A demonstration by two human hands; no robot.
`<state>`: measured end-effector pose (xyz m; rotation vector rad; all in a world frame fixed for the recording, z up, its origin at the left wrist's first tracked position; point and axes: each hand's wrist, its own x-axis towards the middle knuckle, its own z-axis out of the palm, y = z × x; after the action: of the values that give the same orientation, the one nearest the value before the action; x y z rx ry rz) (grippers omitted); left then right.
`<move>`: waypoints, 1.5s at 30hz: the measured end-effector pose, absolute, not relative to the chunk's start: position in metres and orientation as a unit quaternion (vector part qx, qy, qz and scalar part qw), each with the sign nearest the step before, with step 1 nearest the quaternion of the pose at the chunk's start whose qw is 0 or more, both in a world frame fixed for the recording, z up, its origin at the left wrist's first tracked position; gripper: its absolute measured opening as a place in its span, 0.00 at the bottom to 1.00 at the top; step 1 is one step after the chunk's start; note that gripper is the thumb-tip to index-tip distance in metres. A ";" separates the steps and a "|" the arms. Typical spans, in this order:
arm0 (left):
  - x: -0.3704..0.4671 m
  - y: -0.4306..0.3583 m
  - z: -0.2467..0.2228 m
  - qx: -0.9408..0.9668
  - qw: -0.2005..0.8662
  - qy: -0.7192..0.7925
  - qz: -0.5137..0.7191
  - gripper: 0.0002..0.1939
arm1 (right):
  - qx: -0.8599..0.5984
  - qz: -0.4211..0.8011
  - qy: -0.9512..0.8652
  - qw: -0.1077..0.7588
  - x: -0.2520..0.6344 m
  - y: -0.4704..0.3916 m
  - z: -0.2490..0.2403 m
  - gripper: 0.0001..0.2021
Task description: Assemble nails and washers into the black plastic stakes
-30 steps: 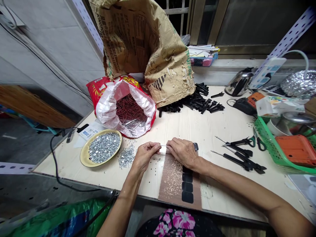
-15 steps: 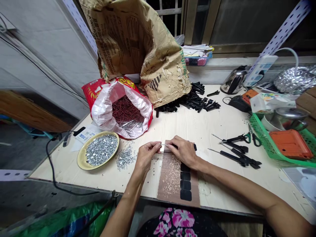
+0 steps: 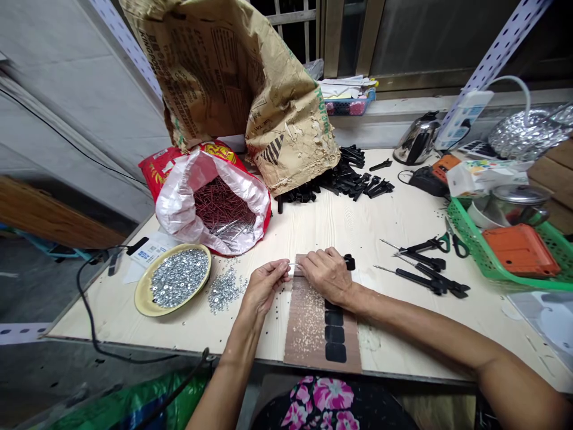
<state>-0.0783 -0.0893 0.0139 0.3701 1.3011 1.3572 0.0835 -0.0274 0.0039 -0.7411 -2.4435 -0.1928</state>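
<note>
Pinching thin silver pin (image 3: 295,264), black handle (image 3: 348,261)

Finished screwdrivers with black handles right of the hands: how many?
3, perhaps more hidden: top screwdriver by the scissors, middle screwdriver beneath it, bottom screwdriver nearest the table edge. They overlap at the handles.

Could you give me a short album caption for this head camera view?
Two hands, left hand and right hand, pinch a thin metal pin beside a dish of silver washers.
</note>
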 end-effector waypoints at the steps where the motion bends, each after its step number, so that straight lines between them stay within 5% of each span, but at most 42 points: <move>1: -0.078 -0.089 0.014 0.162 0.568 0.561 0.580 0.19 | -0.286 -0.056 -0.913 0.286 0.083 -0.028 0.003 0.10; 15: -0.070 -0.089 0.008 0.213 0.518 0.582 0.590 0.18 | -0.287 -0.038 -0.911 0.292 0.086 -0.029 0.000 0.10; 21: -0.068 -0.090 0.006 0.271 0.431 0.623 0.594 0.15 | -0.304 0.157 -0.901 0.266 0.090 -0.026 0.003 0.08; 27: -0.064 -0.087 0.008 0.158 0.556 0.563 0.591 0.19 | -0.226 -0.060 -0.927 0.293 0.093 -0.022 0.003 0.12; 33: -0.064 -0.085 0.008 0.155 0.561 0.551 0.598 0.18 | -0.317 0.027 -0.906 0.277 0.090 -0.025 0.001 0.10; 45: -0.066 -0.086 0.003 0.093 0.616 0.521 0.584 0.16 | -0.277 -0.091 -0.909 0.299 0.089 -0.025 -0.001 0.09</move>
<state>-0.0657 -0.0863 0.0034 0.2141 1.2000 1.3454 0.0889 -0.0252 -0.0012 -0.7364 -2.4135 -0.2417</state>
